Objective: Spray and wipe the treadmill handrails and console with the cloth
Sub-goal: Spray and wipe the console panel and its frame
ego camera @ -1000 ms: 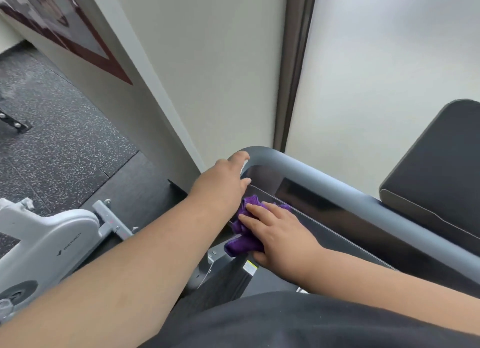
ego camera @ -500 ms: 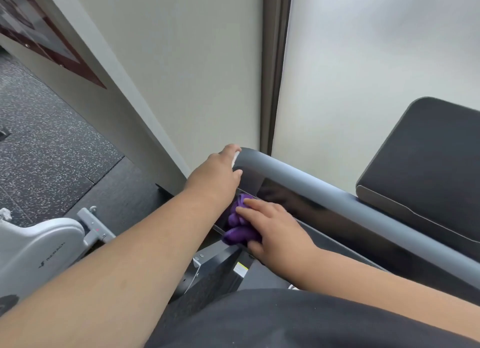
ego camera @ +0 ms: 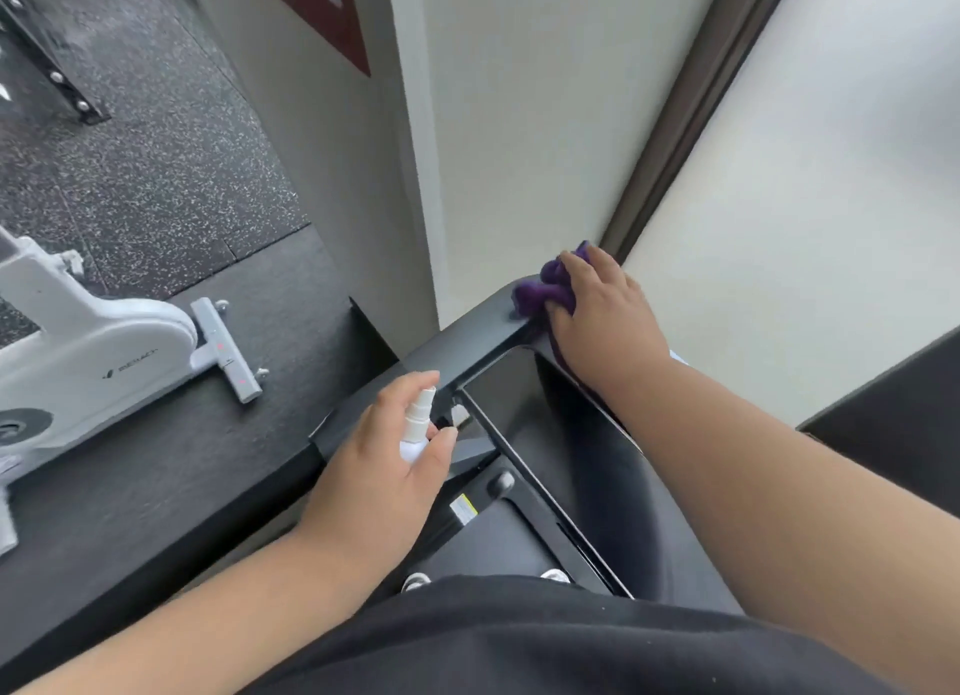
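Purple cloth (ego camera: 543, 292) gripped by right hand (ego camera: 605, 315) on handrail (ego camera: 467, 338), left hand (ego camera: 387, 468) clutching white spray bottle (ego camera: 418, 424), labels unreadable

Left hand (ego camera: 387, 466) curled in grip; right hand (ego camera: 605, 312) pressing, fingers bent.

Spray bottle (ego camera: 417, 427) body hidden inside left hand (ego camera: 382, 479); only white nozzle shows. Purple cloth (ego camera: 543, 292) partly covered by right hand (ego camera: 597, 315); fingers' tips buried in folds. White exercise bike (ego camera: 88, 362) cut off at left edge; its logo unreadable. Wall poster (ego camera: 322, 14) cropped at top edge.
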`<state>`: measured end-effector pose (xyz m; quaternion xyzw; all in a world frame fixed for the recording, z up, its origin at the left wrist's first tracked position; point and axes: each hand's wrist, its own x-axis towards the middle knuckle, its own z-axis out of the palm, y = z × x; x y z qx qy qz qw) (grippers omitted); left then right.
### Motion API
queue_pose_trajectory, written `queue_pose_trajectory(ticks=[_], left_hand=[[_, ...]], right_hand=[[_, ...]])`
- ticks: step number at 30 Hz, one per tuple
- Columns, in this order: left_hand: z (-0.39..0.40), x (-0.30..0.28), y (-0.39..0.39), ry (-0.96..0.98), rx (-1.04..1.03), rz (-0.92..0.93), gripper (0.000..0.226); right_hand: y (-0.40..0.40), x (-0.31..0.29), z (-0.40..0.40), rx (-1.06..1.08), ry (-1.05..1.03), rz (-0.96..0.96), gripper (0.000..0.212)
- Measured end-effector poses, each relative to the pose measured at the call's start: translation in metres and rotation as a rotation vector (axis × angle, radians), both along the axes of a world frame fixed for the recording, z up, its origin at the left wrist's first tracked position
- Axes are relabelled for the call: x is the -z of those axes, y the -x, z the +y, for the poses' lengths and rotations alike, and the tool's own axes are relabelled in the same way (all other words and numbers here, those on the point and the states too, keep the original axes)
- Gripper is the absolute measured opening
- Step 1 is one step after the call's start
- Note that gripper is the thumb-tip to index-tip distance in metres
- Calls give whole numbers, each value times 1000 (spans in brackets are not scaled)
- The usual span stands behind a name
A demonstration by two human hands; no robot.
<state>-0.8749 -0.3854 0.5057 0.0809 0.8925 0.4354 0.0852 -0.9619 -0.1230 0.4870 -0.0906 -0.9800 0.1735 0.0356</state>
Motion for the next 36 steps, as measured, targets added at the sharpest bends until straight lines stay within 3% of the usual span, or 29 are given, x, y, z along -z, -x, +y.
queue_pose_trajectory(ticks=[9,16,20,24,27,32,36], left_hand=[[-37,6,-10,-74,-178,64,50],[-54,12,-14,-93,-201,90,49],[-66,14,-20,-158,-231,94,36],[-83,19,-27,-143,-182,118,44],[-94,19,-28,-127,-187,136,41],[-105,18,-29,-124,-178,154,35],[-101,15,-22,-111,-143,161,33]], right_hand=[[3,9,-122,-603,-47,75,47],[-13,15,-143,-681,-73,60,48],[7,10,-91,-398,-83,59,43],[13,10,-79,-240,-47,76,36],[-2,7,-120,-341,-5,105,34],[-48,16,-221,-751,-81,11,42],[-39,16,-212,-721,-110,11,37]])
